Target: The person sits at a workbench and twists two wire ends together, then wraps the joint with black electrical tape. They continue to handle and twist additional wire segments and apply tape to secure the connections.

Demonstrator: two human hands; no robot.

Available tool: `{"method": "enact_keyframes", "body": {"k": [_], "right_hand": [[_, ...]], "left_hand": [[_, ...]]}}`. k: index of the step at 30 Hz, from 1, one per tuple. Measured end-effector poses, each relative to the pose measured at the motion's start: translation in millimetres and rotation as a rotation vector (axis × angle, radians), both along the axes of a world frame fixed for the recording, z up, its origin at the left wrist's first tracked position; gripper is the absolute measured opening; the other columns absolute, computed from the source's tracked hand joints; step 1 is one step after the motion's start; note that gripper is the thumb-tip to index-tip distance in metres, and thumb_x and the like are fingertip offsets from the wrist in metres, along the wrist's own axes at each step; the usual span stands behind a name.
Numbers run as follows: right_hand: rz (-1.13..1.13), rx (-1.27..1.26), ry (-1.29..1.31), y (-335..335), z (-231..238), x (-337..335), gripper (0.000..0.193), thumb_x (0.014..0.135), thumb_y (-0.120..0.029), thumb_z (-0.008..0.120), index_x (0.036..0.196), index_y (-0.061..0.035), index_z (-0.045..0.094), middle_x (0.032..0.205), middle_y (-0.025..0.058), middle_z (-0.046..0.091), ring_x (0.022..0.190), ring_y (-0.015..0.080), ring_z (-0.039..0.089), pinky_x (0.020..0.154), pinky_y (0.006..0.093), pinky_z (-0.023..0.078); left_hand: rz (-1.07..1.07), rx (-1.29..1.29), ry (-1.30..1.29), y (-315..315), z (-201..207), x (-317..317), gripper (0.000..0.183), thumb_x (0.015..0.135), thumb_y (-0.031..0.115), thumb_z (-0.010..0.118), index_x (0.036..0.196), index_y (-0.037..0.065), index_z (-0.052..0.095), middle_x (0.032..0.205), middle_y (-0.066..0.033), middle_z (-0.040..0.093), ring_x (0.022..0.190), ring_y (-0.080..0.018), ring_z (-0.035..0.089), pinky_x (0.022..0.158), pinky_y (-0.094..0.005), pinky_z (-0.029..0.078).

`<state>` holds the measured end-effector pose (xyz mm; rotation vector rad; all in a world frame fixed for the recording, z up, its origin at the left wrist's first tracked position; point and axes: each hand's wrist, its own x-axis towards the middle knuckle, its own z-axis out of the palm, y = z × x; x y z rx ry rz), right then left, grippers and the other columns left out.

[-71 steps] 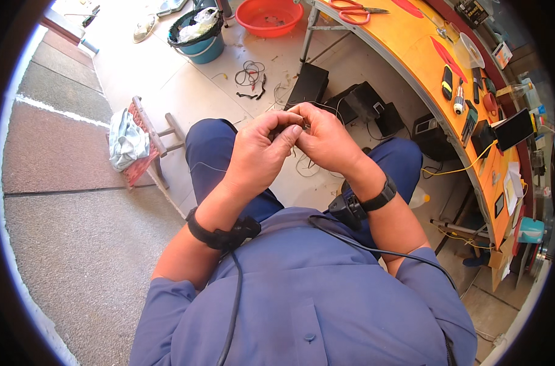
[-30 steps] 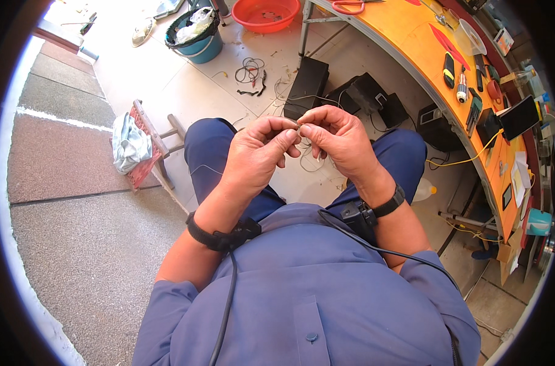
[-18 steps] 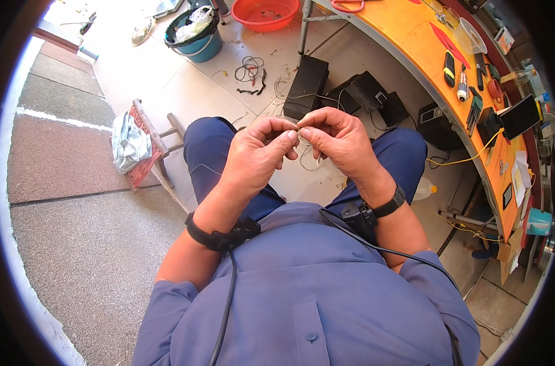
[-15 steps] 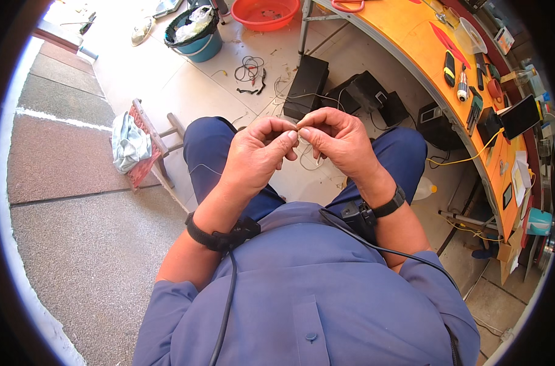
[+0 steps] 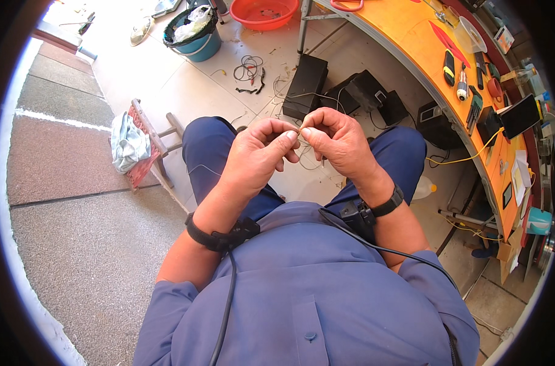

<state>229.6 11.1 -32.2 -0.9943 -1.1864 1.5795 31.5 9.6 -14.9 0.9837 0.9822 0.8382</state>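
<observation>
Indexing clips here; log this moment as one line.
left hand: pinching | right hand: pinching | between them: tiny item, kind unclear | floor beyond: black box

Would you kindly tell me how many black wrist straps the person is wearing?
2: the left strap circles the left wrist, and the right strap circles the right wrist. Both forearms show, so none seems hidden there.

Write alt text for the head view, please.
A person's left hand and right hand pinch an item too small to identify. Black boxes and cables lie on the floor; tools lie on an orange table at right.
</observation>
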Motion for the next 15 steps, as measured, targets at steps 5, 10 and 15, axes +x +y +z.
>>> {"method": "enact_keyframes", "body": {"k": [5,10,15], "right_hand": [[0.019,-0.004,0.009,0.9,-2.2,0.2,0.012,0.096,-0.015,0.068,0.099,-0.0027,0.067,0.082,-0.0018,0.064,0.063,0.0026,0.055,0.054,0.0195,0.046],[0.051,0.007,0.021,1.8,-2.2,1.4,0.012,0.096,-0.014,0.067,0.099,-0.0028,0.067,0.081,-0.0017,0.065,0.064,0.0022,0.055,0.055,0.0194,0.046],[0.098,0.061,-0.001,2.4,-0.3,3.8,0.009,0.096,-0.011,0.066,0.099,-0.0031,0.067,0.083,-0.0012,0.065,0.066,0.0021,0.055,0.057,0.0194,0.045]], "left_hand": [[-0.023,-0.133,-0.115,2.1,-3.5,-0.9,0.013,0.103,0.015,0.06,0.106,0.003,0.066,0.086,-0.003,0.067,0.068,-0.008,0.062,0.053,-0.0174,0.043],[-0.107,-0.23,-0.178,4.4,-4.2,-4.0,0.017,0.105,0.019,0.057,0.102,0.004,0.065,0.08,-0.0012,0.063,0.059,-0.0066,0.052,0.048,-0.0177,0.037],[-0.154,-0.35,-0.246,6.1,-3.6,-6.0,0.02,0.105,0.021,0.055,0.101,0.004,0.064,0.076,-0.0006,0.058,0.054,-0.0065,0.045,0.046,-0.019,0.032]]}}
